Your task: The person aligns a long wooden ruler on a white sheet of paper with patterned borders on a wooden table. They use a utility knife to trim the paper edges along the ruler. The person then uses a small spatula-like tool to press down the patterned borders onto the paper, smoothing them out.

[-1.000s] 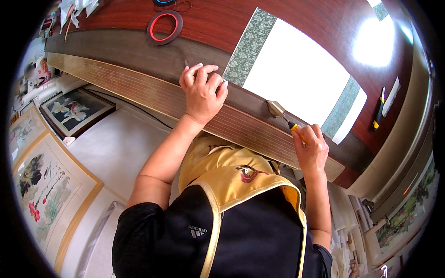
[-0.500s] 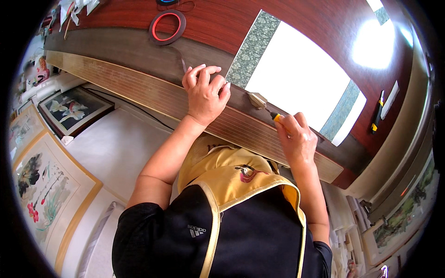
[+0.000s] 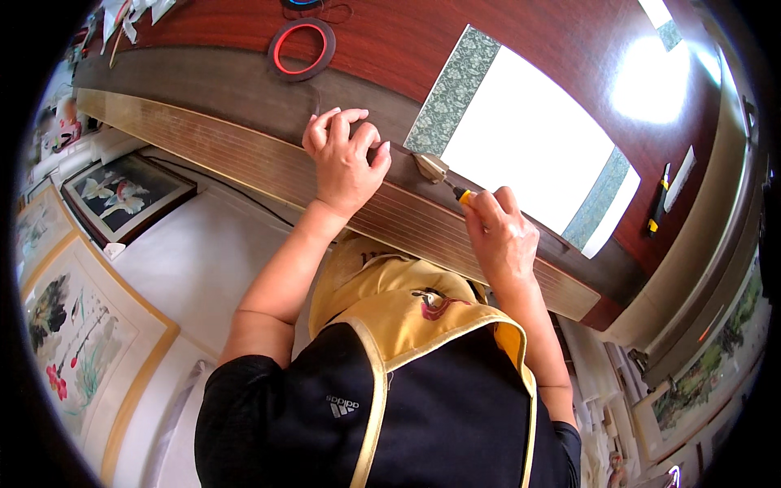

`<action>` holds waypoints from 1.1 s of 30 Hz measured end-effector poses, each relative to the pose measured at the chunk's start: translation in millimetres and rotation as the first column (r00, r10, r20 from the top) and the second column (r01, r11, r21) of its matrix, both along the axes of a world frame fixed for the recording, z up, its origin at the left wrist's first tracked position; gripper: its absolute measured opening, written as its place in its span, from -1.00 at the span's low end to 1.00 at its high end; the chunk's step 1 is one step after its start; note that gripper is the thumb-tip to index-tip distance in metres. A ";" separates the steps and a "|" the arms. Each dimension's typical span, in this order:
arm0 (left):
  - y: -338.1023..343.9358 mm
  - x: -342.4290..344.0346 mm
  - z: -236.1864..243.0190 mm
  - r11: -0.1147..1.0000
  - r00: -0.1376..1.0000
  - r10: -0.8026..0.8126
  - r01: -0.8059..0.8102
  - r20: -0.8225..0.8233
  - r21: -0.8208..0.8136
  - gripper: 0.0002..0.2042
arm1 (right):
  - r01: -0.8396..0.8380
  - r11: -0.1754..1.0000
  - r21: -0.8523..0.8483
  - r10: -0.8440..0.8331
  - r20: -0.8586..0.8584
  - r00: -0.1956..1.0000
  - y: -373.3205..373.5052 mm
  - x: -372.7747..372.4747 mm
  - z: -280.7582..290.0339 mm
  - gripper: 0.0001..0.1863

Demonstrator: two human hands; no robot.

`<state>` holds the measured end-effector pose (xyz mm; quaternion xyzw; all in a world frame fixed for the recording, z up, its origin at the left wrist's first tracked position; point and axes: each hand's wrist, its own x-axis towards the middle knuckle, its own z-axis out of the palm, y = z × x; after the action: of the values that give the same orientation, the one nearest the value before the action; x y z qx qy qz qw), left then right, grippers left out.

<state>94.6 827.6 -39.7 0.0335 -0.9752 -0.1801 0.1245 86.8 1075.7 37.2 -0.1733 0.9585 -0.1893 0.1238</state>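
My left hand point(image 3: 348, 161) has its fingers bent and thumb drawn in, on the dark strip along the table's near edge. A narrow dark tape strip point(image 3: 317, 101) runs into this hand from the tape roll point(image 3: 329, 50), a dark ring with a red core. My right hand point(image 3: 502, 232) is closed round the yellow-and-black handle of a small hand iron point(image 3: 431, 167) with a wedge-shaped metal head. That head rests by the near left corner of a white sheet point(image 3: 529, 134) with green patterned bands at both ends. Its underside is hidden.
A yellow-and-black utility knife point(image 3: 657, 203) lies at the right beside a pale strip point(image 3: 678, 179). A long wooden ledge point(image 3: 203, 138) runs along the table's near side. Framed flower pictures point(image 3: 126, 195) lie at the left. A blue ring point(image 3: 299, 3) sits at the far edge.
My right hand and the iron have moved left along the sheet's near edge, to its corner. My left hand has shifted a little left.
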 end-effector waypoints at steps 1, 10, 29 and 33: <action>-2.5 -0.2 -1.3 1.000 1.000 -0.001 0.001 0.006 0.006 -0.82 | 0.005 1.000 -0.007 -0.005 -0.006 1.000 -2.8 0.7 0.0 -0.88; -10.7 -3.0 -1.8 0.997 0.999 -0.054 0.054 0.005 0.048 -0.87 | 0.048 0.999 -0.022 -0.049 -0.045 0.998 -22.8 12.7 -3.2 -0.88; -23.3 4.5 6.6 0.946 0.956 -0.289 0.292 -0.045 0.138 -0.95 | 0.089 0.996 -0.010 -0.088 0.054 0.995 -52.4 53.8 0.0 -0.88; -39.8 2.1 3.1 0.840 0.892 -0.427 0.453 -0.151 0.298 -0.94 | 0.063 0.998 0.013 -0.064 0.058 0.996 -52.7 54.3 -3.6 -0.87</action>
<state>96.7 787.8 -36.6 -0.1781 -0.9077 -0.3635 0.1108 141.1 1022.9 33.6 -0.1363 0.9606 -0.1926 0.1466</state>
